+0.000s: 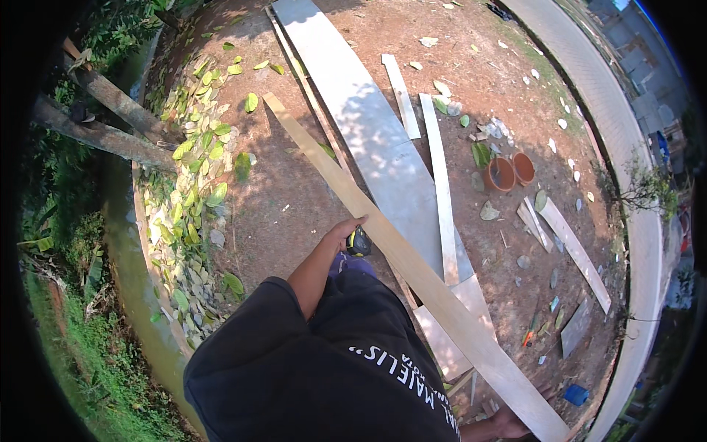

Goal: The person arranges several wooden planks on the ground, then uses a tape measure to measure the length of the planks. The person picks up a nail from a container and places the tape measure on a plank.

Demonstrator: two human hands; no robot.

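Held the long tan board (421, 274) aslant above the pale panel (346, 88), apparently raised off it. Gripped the board's left edge, short of mid-length, with the left hand (342, 230), thumb on the upper face and fingers closed narrowly on the edge, mostly hidden beneath, presumably to steady the span. Placed the right hand (508, 423) at the board's lower end, seemingly reaching underneath, perhaps to bear weight there; could not tell how tightly those fingers closed. Spaced both hands well apart, likely because of the board's slender length. Had the panel flat on bare earth (283, 236), with a narrow strip (440, 184) partly over its right edge, and two clay pots (501, 174) farther right.
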